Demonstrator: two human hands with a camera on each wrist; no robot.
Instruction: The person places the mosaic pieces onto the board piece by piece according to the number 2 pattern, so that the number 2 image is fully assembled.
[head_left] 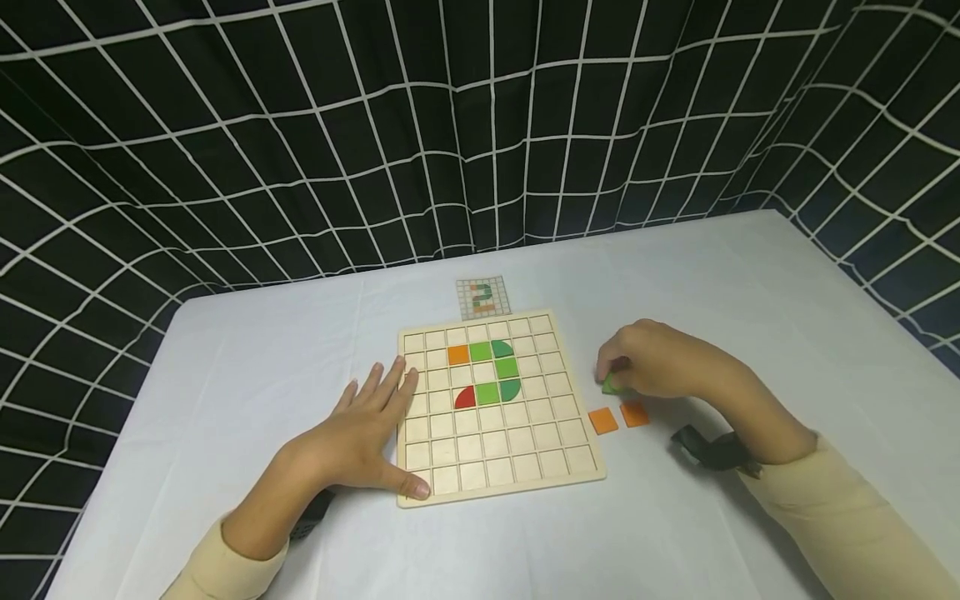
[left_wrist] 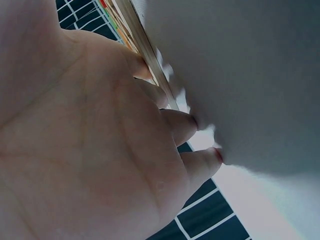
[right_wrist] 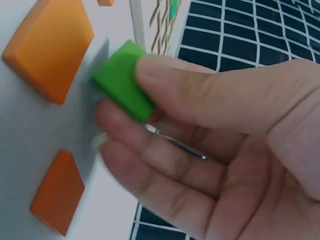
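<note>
A wooden grid board (head_left: 468,447) lies on the table with several flat tiles set in its cells: an orange square (head_left: 458,355), light green squares (head_left: 487,393), dark green quarter circles (head_left: 510,390) and a red quarter circle (head_left: 465,397). My left hand (head_left: 363,437) is spread along the board's left edge, thumb on the near corner and fingertips at the rim. To the right of the board, my right hand (head_left: 656,358) pinches a green square tile (right_wrist: 122,82) between thumb and fingers, low over the table. Two orange square tiles (head_left: 603,420) lie just nearer than that hand.
Behind the board lies a small card (head_left: 483,297) printed with a grid and a coloured tile pattern. A white cloth covers the table (head_left: 300,333). Dark curtains (head_left: 375,125) with white grid lines hang beyond its back edge and at the sides.
</note>
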